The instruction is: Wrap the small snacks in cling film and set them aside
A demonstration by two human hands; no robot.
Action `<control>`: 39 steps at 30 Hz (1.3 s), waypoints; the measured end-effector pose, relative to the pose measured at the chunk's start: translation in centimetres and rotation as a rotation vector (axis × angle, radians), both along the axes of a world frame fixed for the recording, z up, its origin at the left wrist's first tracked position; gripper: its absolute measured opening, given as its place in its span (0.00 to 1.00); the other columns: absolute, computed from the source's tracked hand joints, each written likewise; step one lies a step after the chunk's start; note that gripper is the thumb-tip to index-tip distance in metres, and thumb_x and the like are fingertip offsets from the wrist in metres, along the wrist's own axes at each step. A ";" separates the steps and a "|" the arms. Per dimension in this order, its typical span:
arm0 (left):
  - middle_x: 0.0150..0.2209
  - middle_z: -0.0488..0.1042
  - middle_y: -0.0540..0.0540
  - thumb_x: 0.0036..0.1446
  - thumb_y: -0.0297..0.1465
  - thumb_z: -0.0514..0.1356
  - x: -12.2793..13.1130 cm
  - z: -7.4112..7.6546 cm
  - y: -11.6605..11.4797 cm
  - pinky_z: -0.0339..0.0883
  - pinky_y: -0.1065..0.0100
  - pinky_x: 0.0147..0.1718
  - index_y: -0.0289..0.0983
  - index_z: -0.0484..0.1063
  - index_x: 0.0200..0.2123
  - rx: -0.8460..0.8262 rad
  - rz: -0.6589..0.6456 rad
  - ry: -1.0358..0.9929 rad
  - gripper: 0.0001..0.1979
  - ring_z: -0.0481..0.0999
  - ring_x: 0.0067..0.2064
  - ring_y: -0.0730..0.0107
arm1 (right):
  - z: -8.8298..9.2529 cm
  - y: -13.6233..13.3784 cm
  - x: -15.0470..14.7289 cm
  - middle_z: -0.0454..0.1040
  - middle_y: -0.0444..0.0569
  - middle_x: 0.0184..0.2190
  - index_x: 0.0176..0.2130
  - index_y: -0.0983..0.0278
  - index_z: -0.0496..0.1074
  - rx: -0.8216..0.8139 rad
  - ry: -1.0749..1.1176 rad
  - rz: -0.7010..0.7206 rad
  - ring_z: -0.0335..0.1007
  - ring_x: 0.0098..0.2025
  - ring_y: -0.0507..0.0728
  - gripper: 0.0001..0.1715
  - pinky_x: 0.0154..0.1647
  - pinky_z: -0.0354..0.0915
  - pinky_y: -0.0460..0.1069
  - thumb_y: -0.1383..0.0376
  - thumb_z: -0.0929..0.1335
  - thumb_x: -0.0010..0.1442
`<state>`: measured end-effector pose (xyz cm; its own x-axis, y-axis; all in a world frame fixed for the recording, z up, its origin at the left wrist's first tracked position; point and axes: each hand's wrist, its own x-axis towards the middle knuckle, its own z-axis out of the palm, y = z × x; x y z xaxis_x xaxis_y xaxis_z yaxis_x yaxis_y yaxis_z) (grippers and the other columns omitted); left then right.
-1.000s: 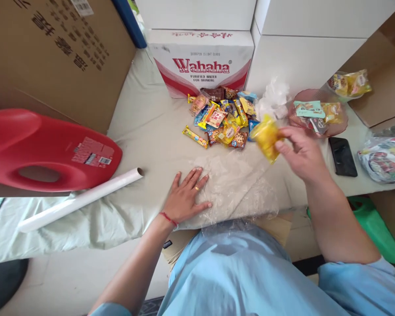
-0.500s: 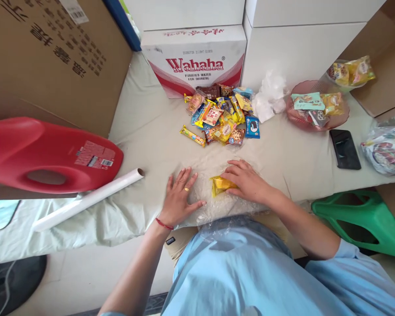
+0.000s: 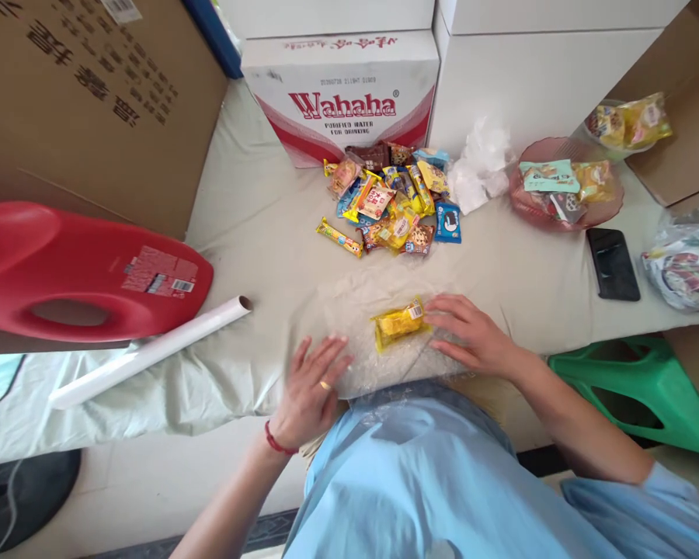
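A yellow wrapped snack lies on a sheet of clear plastic film near the table's front edge. Just right of the snack is my right hand, fingers apart and holding nothing; its fingertips are close to the wrapper's right end. My left hand, with a ring and a red wrist cord, is over the front edge to the left of the film. Its fingers are stretched out and it holds nothing. The film is see-through, so its full outline is hard to make out.
A pile of wrapped snacks sits before a Wahaha carton. To its right are crumpled white plastic, a pink bowl of snacks and a phone. Leftward lie a white roll and a red jug.
My right hand has let go of the yellow snack and moved right, leaving it on the film. My left hand has drawn back toward my body, off the film.
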<state>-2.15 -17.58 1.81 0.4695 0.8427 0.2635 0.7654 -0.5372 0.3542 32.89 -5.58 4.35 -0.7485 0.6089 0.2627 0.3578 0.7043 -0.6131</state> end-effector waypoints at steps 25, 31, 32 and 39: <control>0.51 0.72 0.37 0.58 0.40 0.62 -0.1 0.1 5.3 0.66 0.45 0.60 0.37 0.74 0.48 -0.120 0.902 -0.241 0.18 0.72 0.57 0.47 | -0.1 7.8 1.1 0.79 0.55 0.38 0.53 0.67 0.77 -0.098 -0.433 -0.342 0.73 0.44 0.63 0.20 0.50 0.67 0.56 0.61 0.67 0.66; 0.48 0.76 0.40 0.65 0.29 0.56 4.4 2.9 1.7 0.67 0.53 0.56 0.40 0.76 0.48 0.213 0.643 -0.235 0.12 0.75 0.53 0.55 | 2.4 9.9 -3.5 0.76 0.57 0.49 0.56 0.66 0.75 0.017 -0.325 -0.213 0.72 0.50 0.63 0.20 0.52 0.66 0.55 0.62 0.63 0.70; 0.48 0.78 0.41 0.65 0.27 0.55 5.6 2.9 1.7 0.67 0.54 0.54 0.41 0.75 0.50 0.181 0.488 -0.213 0.14 0.76 0.53 0.57 | 2.4 10.2 -5.1 0.76 0.57 0.50 0.56 0.66 0.75 0.021 -0.339 -0.139 0.72 0.51 0.62 0.20 0.53 0.66 0.54 0.63 0.63 0.70; 0.62 0.75 0.40 0.66 0.25 0.50 10.3 0.3 5.5 0.65 0.53 0.52 0.41 0.71 0.64 -0.098 0.192 0.018 0.25 0.73 0.60 0.54 | -0.1 12.1 -12.6 0.73 0.63 0.56 0.58 0.69 0.73 0.118 -0.585 -0.084 0.66 0.59 0.69 0.25 0.55 0.64 0.58 0.61 0.71 0.65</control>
<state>8.12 -12.04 2.11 0.3017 0.9384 0.1686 0.8570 -0.3444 0.3833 20.26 6.48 4.26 -0.7397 0.6640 -0.1089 0.6696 0.7104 -0.2166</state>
